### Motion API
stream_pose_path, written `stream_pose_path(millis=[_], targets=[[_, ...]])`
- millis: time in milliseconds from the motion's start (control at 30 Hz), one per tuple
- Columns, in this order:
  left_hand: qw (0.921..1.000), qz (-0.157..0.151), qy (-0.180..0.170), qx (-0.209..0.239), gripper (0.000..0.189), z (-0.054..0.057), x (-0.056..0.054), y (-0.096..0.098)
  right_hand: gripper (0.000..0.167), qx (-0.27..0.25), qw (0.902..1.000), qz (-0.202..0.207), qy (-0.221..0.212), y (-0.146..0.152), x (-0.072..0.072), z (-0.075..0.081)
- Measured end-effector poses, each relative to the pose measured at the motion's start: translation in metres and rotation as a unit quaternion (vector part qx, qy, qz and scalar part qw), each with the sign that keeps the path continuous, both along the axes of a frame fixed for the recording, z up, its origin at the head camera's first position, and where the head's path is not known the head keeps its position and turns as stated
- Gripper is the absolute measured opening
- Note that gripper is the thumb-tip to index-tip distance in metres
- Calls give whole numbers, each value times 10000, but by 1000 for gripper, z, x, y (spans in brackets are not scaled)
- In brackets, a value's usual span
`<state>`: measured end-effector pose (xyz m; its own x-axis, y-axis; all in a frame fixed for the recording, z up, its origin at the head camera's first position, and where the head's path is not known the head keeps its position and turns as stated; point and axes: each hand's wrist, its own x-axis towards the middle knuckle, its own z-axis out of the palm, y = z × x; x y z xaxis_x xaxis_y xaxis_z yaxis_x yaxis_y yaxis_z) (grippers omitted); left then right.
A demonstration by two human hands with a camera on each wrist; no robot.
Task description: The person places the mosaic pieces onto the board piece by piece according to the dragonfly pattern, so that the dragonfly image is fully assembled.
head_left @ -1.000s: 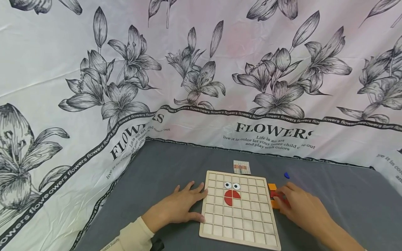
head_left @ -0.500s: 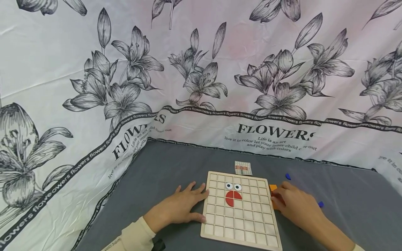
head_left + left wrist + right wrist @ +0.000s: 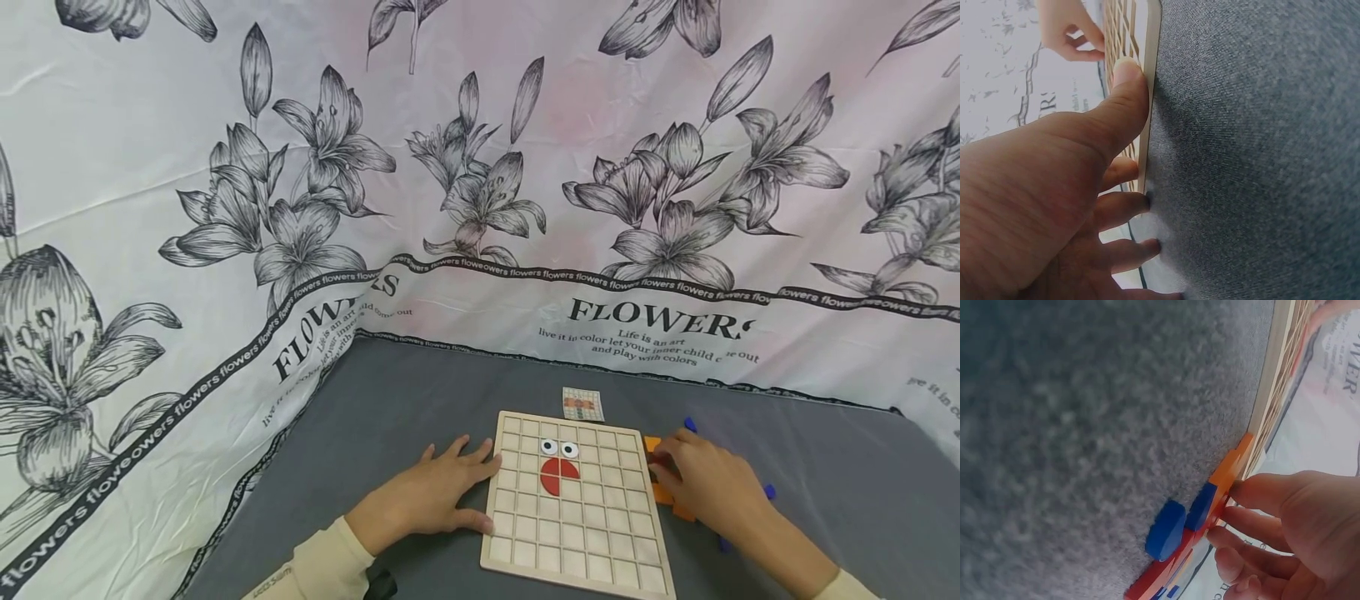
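A wooden grid board (image 3: 558, 533) lies on the grey cloth. Set in its cells are two eye tiles (image 3: 558, 449) and several red quarter-round tiles (image 3: 551, 483). My left hand (image 3: 431, 492) rests at the board's left edge, its fingers spread; the thumb (image 3: 1125, 94) lies on the rim in the left wrist view. My right hand (image 3: 705, 475) is bent over loose coloured pieces against the board's right edge. Its fingertips are at orange (image 3: 1225, 469) and red pieces (image 3: 1157, 575); whether they pinch one is hidden. Blue pieces (image 3: 1166, 531) lie beside them.
A small pattern card (image 3: 582, 404) lies just beyond the board's far edge. More blue pieces (image 3: 769, 492) are scattered around the right hand. A white flower-printed curtain (image 3: 480, 308) borders the table cloth at the back and left.
The right hand shifts only slightly among the loose pieces. More orange and blue pieces show around it, and the red piece at its fingertips is now hidden in the head view. The left hand stays.
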<state>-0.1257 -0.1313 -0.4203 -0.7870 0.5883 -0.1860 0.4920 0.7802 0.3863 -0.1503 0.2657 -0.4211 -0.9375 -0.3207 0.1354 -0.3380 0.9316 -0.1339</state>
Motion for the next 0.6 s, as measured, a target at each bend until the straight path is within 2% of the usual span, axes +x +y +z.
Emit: stream_pose_path(millis=[300, 600], targets=[[10000, 9, 40, -7, 88, 0, 1, 0, 14, -27, 10000, 24, 60, 1, -4, -1], [10000, 39, 30, 14, 88, 0, 1, 0, 35, -295, 9995, -13, -96, 2, -8, -4]])
